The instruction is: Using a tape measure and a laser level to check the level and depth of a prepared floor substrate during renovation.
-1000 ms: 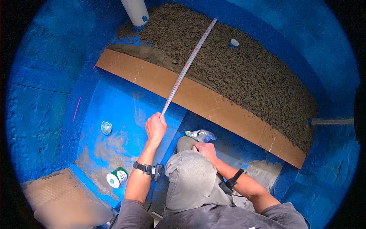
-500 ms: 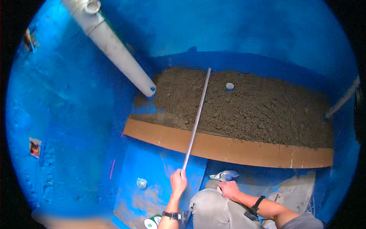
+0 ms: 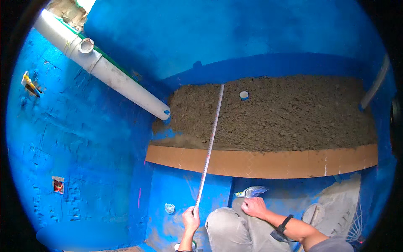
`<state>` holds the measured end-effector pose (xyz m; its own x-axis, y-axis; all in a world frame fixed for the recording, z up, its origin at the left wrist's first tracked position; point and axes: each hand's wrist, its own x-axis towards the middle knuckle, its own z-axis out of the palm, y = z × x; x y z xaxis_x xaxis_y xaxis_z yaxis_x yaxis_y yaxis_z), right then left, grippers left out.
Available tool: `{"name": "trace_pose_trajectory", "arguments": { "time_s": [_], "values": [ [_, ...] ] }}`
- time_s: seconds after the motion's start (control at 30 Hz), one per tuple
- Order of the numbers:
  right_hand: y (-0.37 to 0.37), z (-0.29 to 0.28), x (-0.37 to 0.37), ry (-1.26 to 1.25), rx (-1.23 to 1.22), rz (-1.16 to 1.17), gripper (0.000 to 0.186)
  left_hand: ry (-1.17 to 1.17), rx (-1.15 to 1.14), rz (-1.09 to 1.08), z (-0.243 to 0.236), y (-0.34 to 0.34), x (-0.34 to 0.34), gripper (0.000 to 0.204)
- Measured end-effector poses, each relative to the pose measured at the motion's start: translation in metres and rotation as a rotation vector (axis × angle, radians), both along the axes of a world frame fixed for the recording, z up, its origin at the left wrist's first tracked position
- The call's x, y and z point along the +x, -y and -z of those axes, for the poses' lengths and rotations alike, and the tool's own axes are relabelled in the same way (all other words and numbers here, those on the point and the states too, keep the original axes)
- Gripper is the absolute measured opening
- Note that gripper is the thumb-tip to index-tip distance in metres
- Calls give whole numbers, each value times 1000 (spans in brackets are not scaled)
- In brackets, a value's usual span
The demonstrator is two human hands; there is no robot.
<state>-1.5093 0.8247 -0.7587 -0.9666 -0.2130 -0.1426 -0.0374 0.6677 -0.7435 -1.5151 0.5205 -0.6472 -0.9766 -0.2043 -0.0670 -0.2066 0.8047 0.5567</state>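
My left hand (image 3: 190, 217) is closed on the lower end of an extended white tape measure (image 3: 213, 140). The tape runs over a brown tile-faced edge strip (image 3: 268, 164) and grey mortar bed (image 3: 302, 113) toward the blue back wall. My right hand (image 3: 253, 207) rests on my knee in grey trousers (image 3: 224, 227), fingers curled; what they hold, if anything, is hidden. Just beyond it lies a crumpled plastic packet (image 3: 254, 192). A short white pipe stub (image 3: 244, 95) stands in the mortar, right of the tape's far end.
A large white pipe (image 3: 121, 84) slants along the left blue wall (image 3: 75, 138), which has a wall box (image 3: 58, 185) and yellow fitting (image 3: 27, 84). Another pipe (image 3: 375, 80) is at the right. A round drain (image 3: 169, 208) sits below the strip; grey-stained material (image 3: 344, 197) lies right of me.
The view has tilted up, bringing more back wall and the whole left pipe into sight. The tape now appears more upright, still in my left hand; my right hand stays at my knee.
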Motion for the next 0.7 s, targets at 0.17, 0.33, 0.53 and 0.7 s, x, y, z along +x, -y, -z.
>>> {"name": "trace_pose_trajectory", "arguments": {
  "time_s": [0.17,0.33,0.53,0.7],
  "values": [
    [-1,8,-14,160,-44,-70,39,-24,-36,8,-9,-2,13,24],
    [-4,21,-29,206,-92,-175,41,-32,-1,-33,-8,2,32,22],
    [-26,2,-64,199,-163,-93,35,-102,-27,-72,-21,9,48,20],
    [-45,-4,-73,495,-492,38,37,-31,-51,-123,-28,11,56,22]
  ]
}}
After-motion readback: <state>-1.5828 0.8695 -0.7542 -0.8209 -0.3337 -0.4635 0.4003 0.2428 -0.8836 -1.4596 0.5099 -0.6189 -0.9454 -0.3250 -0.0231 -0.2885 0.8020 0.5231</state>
